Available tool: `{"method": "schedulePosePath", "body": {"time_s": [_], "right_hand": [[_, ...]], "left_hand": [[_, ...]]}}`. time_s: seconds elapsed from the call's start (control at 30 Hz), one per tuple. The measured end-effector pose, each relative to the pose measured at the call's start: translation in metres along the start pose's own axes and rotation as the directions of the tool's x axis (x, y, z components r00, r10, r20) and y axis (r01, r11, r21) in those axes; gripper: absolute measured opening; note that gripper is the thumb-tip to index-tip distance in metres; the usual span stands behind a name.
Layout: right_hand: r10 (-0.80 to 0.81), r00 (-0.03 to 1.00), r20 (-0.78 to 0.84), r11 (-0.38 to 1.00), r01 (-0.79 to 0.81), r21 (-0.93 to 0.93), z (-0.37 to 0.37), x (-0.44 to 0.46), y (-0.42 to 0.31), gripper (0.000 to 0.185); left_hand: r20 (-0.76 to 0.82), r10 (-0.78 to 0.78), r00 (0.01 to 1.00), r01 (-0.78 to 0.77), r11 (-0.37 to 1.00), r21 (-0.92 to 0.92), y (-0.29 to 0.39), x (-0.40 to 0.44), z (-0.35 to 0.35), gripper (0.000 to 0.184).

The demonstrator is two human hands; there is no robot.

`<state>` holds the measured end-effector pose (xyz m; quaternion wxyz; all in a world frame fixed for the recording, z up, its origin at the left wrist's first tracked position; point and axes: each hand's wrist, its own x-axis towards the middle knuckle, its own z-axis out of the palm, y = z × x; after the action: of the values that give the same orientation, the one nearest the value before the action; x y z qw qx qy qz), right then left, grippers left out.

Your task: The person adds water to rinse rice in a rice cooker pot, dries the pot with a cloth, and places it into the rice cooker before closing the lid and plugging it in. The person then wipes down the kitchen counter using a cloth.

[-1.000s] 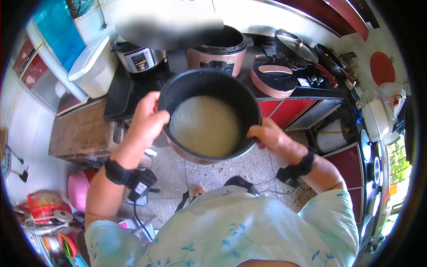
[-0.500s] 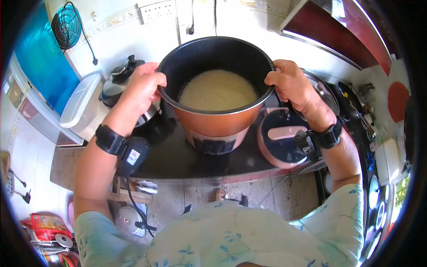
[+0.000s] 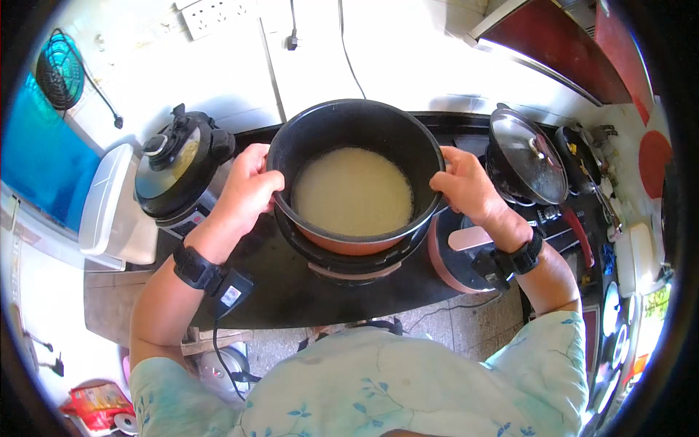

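Lower than half a second earlier, the pot [image 3: 349, 131] had come down between the hands until its wall stood partly within the cooker base [image 3: 357, 274], whose front panel had dropped out of sight. Beyond the left grip, on its outer side, stood a white bin [image 3: 109, 204], then a lidded cooker [image 3: 175, 167], near the forearm yet apart from it. The left hand [image 3: 251, 189] was clamped on the pot's rim, thumb over the edge and fingers curled outside, presumably because the pot had no visible handles. Between the two grips lay pale grains in cloudy liquid [image 3: 353, 193]; the opening faced up, likely to keep that liquid from spilling. The right hand [image 3: 470, 186] pinched the opposite side of the rim the same way, probably to share the weight evenly. Below that grip, a pink-handled lid [image 3: 453, 261] rested on the counter [image 3: 291, 295], perhaps set aside to leave the base uncovered. Farther right was a glass-lidded pan [image 3: 520, 160].
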<state>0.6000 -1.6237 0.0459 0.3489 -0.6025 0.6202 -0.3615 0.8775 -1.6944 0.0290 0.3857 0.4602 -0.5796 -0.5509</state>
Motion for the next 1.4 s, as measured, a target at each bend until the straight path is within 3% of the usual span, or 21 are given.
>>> {"method": "schedulePosePath", "body": {"time_s": [0.07, 0.17, 0.2, 0.27, 0.3, 0.33, 0.37, 0.47, 0.53, 0.6, 0.63, 0.67, 0.73, 0.83, 0.93, 0.97, 1.07, 1.17, 1.23, 1.33, 1.4], "right_hand": [[-0.031, 0.999, 0.019, 0.999, 0.030, 0.044, 0.008, 0.004, 0.021, 0.030], [-0.012, 1.000, 0.016, 0.998, 0.013, -0.063, 0.019, 0.004, 0.040, 0.031], [0.000, 1.000, 0.015, 0.998, 0.001, -0.063, 0.021, 0.004, 0.043, 0.031], [-0.010, 1.000, -0.001, 0.949, 0.010, -0.316, 0.024, 0.002, 0.047, 0.032], [0.000, 1.000, 0.004, 0.962, 0.001, -0.274, 0.022, 0.000, 0.044, 0.031], [0.007, 1.000, 0.004, 0.963, -0.006, -0.271, 0.023, 0.000, 0.043, 0.031], [0.003, 1.000, -0.003, 0.924, -0.003, -0.382, 0.022, -0.001, 0.042, 0.032], [0.028, 0.999, 0.020, 0.851, -0.013, -0.525, 0.015, -0.001, 0.047, 0.030], [-0.007, 0.989, -0.150, 0.954, -0.038, -0.297, 0.000, -0.005, 0.070, 0.027], [-0.015, 0.978, -0.208, 0.853, -0.096, -0.514, -0.025, -0.022, 0.094, 0.027], [0.009, 0.990, -0.141, 0.818, -0.089, -0.569, -0.039, -0.029, 0.131, 0.032], [0.013, 0.989, -0.146, 0.817, -0.095, -0.569, -0.045, -0.040, 0.158, 0.032], [0.080, 0.996, 0.044, 0.523, -0.004, -0.852, -0.051, -0.060, 0.195, 0.041], [0.091, 0.996, -0.002, 0.473, -0.045, -0.880, -0.043, -0.061, 0.192, 0.047], [0.192, 0.980, -0.053, 0.298, -0.110, -0.948, -0.035, -0.057, 0.198, 0.033], [0.196, 0.978, -0.069, 0.287, -0.125, -0.950, -0.037, -0.063, 0.205, 0.033], [-0.051, 0.975, -0.217, 0.522, -0.159, -0.838, -0.037, -0.083, 0.201, 0.022], [-0.124, 0.953, -0.275, 0.551, -0.164, -0.818, -0.041, -0.122, 0.177, 0.028], [-0.222, 0.915, -0.336, 0.587, -0.150, -0.796, -0.044, -0.142, 0.154, 0.021], [-0.425, 0.842, -0.331, 0.631, 0.013, -0.775, -0.053, -0.146, 0.099, 0.016], [-0.422, 0.861, -0.285, 0.642, 0.062, -0.764, -0.050, -0.133, 0.043, 0.020]], "left_hand": [[0.041, -0.031, 0.999, 0.028, 0.997, 0.068, -0.018, 0.009, -0.006, 0.030], [0.090, 0.144, 0.985, -0.170, 0.864, 0.475, -0.046, 0.018, -0.010, 0.029], [0.097, 0.135, 0.986, -0.165, 0.866, 0.472, -0.051, 0.020, -0.011, 0.029], [0.137, 0.135, 0.981, -0.193, 0.663, 0.723, -0.048, 0.017, -0.011, 0.026], [0.140, 0.125, 0.982, -0.188, 0.665, 0.723, -0.047, 0.016, -0.010, 0.026], [0.151, 0.113, 0.982, -0.188, 0.547, 0.816, -0.044, 0.015, -0.008, 0.026], [0.161, 0.103, 0.982, -0.190, 0.416, 0.889, -0.042, 0.016, -0.007, 0.026], [0.248, 0.173, 0.953, -0.293, 0.328, 0.898, -0.041, 0.014, -0.010, 0.029], [0.250, 0.156, 0.956, -0.291, 0.380, 0.878, -0.047, 0.014, -0.020, 0.027], [0.051, 0.285, 0.957, -0.224, 0.617, 0.754, -0.059, 0.011, -0.032, 0.024], [0.011, 0.344, 0.939, -0.253, 0.668, 0.700, -0.068, 0.012, -0.043, 0.027], [-0.027, 0.328, 0.944, -0.213, 0.671, 0.710, -0.063, 0.007, -0.044, 0.027], [-0.007, 0.581, 0.814, -0.371, 0.529, 0.763, -0.083, 0.022, -0.053, 0.027], [-0.088, 0.378, 0.922, -0.193, 0.644, 0.740, -0.102, 0.051, -0.051, 0.029], [-0.157, 0.178, 0.971, -0.065, 0.836, 0.546, -0.118, 0.066, -0.043, 0.035], [-0.151, 0.200, 0.968, -0.077, 0.811, 0.580, -0.115, 0.063, -0.042, 0.036], [-0.151, 0.247, 0.957, -0.110, 0.793, 0.600, -0.114, 0.057, -0.045, 0.035], [-0.152, 0.347, 0.925, -0.173, 0.743, 0.646, -0.118, 0.058, -0.041, 0.029], [-0.170, 0.382, 0.909, -0.202, 0.756, 0.622, -0.117, 0.058, -0.037, 0.027], [-0.191, 0.366, 0.911, -0.183, 0.773, 0.608, -0.121, 0.061, -0.035, 0.026], [-0.217, 0.356, 0.909, -0.162, 0.781, 0.603, -0.125, 0.064, -0.035, 0.026]]}}
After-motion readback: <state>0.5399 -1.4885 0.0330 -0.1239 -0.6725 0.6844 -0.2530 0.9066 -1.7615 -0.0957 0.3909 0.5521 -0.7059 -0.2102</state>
